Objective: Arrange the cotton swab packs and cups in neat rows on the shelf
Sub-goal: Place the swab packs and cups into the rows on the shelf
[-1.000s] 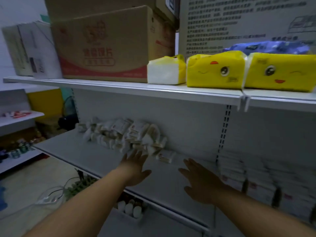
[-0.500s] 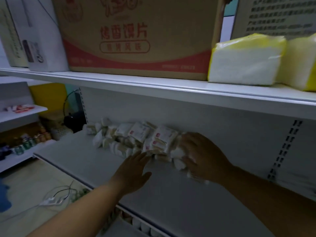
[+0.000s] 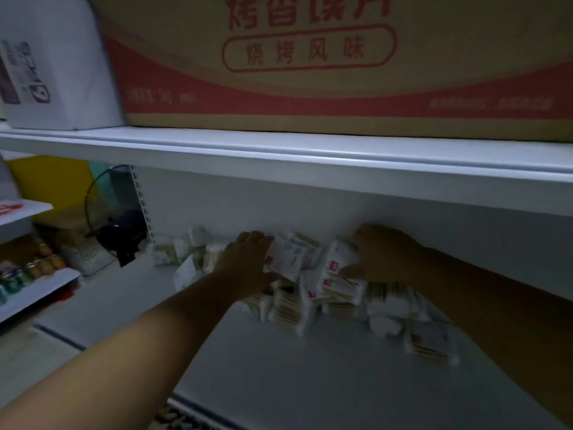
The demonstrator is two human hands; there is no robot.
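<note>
Two bare forearms come in from the lower corners of the frame and meet over the pale grey metal shelf board (image 3: 279, 377), whose bare front part fills the lower middle. Right of centre and nearest the front, a single flat white cotton swab pack with a red mark (image 3: 431, 344) lies a little apart from the rest.

Behind it, across the middle of the frame, a loose heap of white plastic cotton swab packs (image 3: 294, 308) lies jumbled against the back wall. The packs are tilted and overlapping, and pale sticks show through some of them.

The left hand (image 3: 248, 265) is on the left part of the heap. Its fingers curl over the top of an upright white pack with a red label (image 3: 285, 259) and its thumb is below, gripping it. The right hand (image 3: 387, 256) is on the right part of the heap, fingers curled over another red-labelled white pack (image 3: 339, 259) with the thumb pressed to its front, holding it. Blur hides the fingertips.

Farther left, at the shelf's end, sits a black object with a thin wire hoop (image 3: 121, 234). Beyond it is a white side shelf (image 3: 37, 287) with small jars.

Across the upper frame runs the white upper shelf (image 3: 279, 156). It bears a brown cardboard box with a red band and red lettering (image 3: 310, 88) and, at upper left, a white carton (image 3: 62, 72).
</note>
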